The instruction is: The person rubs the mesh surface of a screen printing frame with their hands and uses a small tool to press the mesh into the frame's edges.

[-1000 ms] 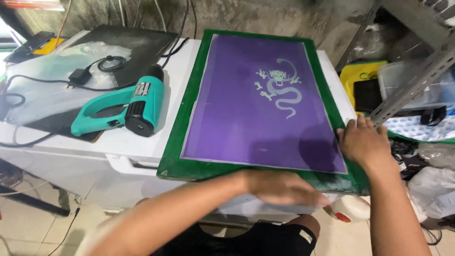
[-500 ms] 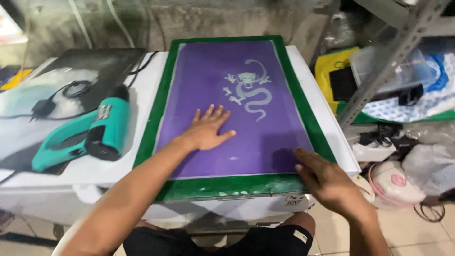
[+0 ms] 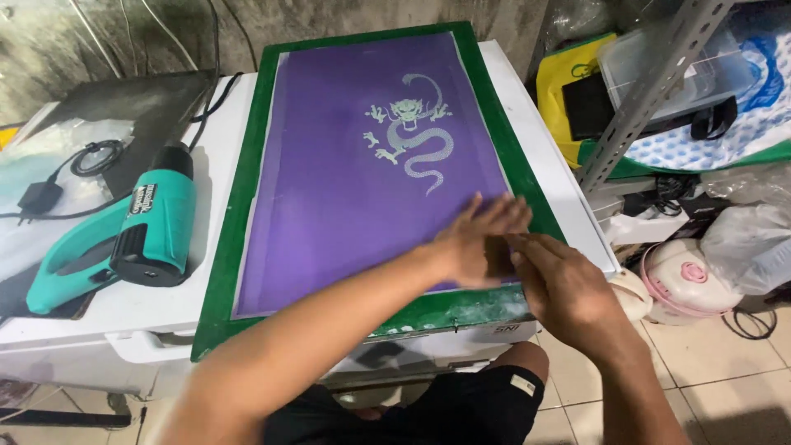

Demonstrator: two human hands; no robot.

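My left hand (image 3: 478, 243) lies flat and open on the purple mesh (image 3: 354, 189) of the printing screen (image 3: 247, 173), fingers spread and pointing toward the near right corner. It grips nothing; the palm just presses on the fabric. My right hand (image 3: 560, 288) sits just beside it, touching it at the fingertips, also open and holding nothing, its fingers resting where the mesh meets the green frame along the right edge. The screen lies flat on a white table (image 3: 544, 132), with the pale dragon design (image 3: 412, 132) farther up the mesh, well apart from both hands.

The risk I see is in the pressure. Both hands bear on one corner, and if I push too hard or drag a nail, I think the mesh could stretch or tear near the frame. The frame's near edge hangs close to the table's edge, so a shove toward me could slide it off. On my left, the teal heat gun (image 3: 140, 235) lies on the table just beside the frame with its cable (image 3: 91, 156) coiled behind; a bump from my forearm could knock it into the screen or drag the cord.
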